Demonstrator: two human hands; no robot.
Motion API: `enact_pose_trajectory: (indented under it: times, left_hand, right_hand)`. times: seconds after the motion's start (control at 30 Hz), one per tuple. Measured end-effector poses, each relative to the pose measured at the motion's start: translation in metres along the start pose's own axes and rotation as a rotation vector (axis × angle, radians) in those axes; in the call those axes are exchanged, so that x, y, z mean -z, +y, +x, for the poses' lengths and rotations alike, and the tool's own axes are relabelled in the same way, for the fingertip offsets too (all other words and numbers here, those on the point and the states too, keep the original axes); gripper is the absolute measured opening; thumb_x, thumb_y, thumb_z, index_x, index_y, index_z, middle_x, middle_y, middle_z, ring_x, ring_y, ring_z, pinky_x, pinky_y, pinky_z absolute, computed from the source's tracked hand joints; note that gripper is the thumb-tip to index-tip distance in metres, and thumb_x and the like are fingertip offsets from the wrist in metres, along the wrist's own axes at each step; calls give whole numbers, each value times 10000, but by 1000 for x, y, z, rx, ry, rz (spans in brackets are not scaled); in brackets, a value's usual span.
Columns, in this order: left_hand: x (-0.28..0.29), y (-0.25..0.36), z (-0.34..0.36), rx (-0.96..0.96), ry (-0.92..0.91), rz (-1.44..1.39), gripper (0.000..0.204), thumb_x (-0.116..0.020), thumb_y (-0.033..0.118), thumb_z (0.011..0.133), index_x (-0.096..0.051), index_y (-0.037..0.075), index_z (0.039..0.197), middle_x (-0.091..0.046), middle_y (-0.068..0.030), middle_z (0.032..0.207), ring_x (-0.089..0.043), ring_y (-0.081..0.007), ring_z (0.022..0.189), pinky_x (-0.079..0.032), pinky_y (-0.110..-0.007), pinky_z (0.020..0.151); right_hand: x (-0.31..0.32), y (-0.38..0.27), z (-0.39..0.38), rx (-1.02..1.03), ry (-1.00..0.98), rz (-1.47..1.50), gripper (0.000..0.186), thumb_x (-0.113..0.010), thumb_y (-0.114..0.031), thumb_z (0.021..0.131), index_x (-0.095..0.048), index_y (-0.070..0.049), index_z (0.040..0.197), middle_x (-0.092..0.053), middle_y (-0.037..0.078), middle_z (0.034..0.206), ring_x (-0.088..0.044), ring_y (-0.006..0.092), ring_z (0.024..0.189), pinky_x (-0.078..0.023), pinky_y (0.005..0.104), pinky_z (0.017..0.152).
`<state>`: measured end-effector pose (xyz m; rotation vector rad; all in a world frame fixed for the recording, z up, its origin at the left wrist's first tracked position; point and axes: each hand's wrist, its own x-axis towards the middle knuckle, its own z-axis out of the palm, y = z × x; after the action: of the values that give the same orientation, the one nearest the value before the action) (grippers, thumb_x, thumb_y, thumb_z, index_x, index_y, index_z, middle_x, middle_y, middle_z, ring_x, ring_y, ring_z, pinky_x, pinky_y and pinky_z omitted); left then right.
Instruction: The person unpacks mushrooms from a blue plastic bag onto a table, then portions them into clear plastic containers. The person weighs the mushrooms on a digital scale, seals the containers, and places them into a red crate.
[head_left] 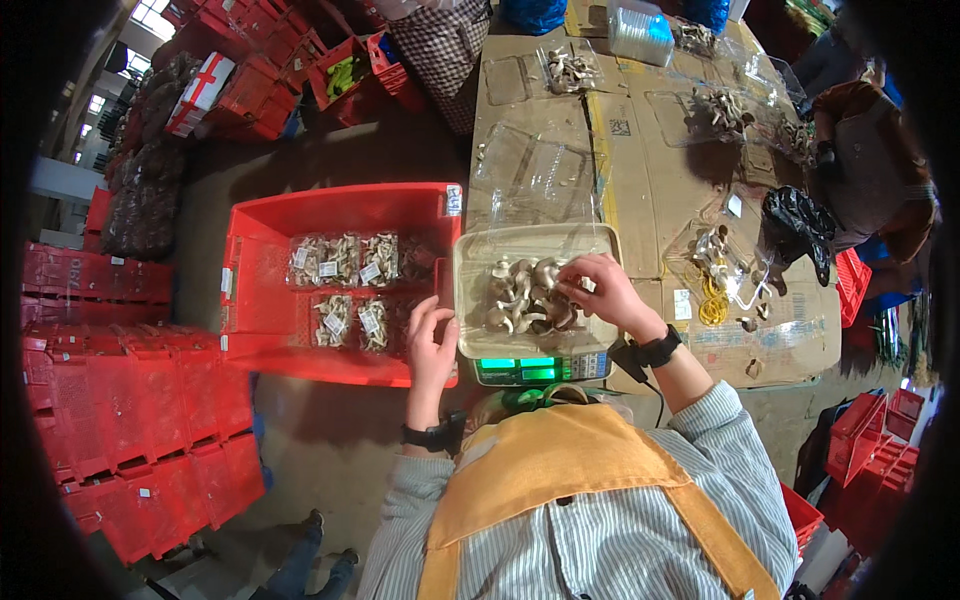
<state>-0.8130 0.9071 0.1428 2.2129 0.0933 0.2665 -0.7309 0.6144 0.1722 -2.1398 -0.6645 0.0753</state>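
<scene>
Pale tray point(472, 285): one, holding heaped mushrooms point(522, 296), too tangled to count.
Red crate point(262, 290): one, left of tray; at least five clear packs point(333, 320).
Right hand point(603, 288): fingers at mushrooms; cannot tell if gripping.
Left hand point(431, 345): beside tray; grip unclear.

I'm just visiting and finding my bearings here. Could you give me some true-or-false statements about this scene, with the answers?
1. The right hand is at the mushrooms on the cream tray. True.
2. Labelled mushroom packs lie inside the big red bin. True.
3. The left hand is deep in the mushrooms. False: it is at the tray's left side, beside the bin.
4. The display below the tray is dark. False: it glows green.
5. The person wears a yellow-orange apron over a striped shirt. True.
</scene>
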Motion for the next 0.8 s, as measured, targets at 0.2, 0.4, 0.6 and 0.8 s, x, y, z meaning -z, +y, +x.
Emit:
enact_pose_trajectory:
  times: [0.2,0.4,0.6,0.8]
  left_hand:
    - [33,-20,-17,95,105,0,109,-618,110,831,-613,26,901,-544,-116,1122,-558,-197,915,-461,-292,750]
    - [20,-17,-2,190,80,-282,109,-580,109,874,-610,16,925,-548,-86,1099,-553,-141,936,-477,-258,749]
    - [2,18,35,206,-129,-454,462,-349,431,962,-508,52,1173,-546,-91,1159,-509,-172,1060,-427,-320,846]
    - [-10,19,28,479,-240,-555,585,-310,524,939,-430,48,1259,-520,-90,1188,-492,-170,1083,-440,-313,830]
  right_hand:
    - [29,51,-17,-530,410,274,133,-627,-128,843,-631,-29,932,-626,-2,860,-554,63,759,-449,218,633]
    - [12,81,5,-451,317,659,350,-581,-208,897,-498,16,1153,-606,81,973,-552,125,884,-452,258,785]
    - [15,50,35,-291,386,874,450,-412,-332,968,-403,-15,1287,-568,69,1018,-501,140,952,-368,281,903]
    - [-3,2,-44,-130,133,82,217,-536,-257,897,-660,-81,917,-524,-7,709,-466,140,729,-321,285,828]
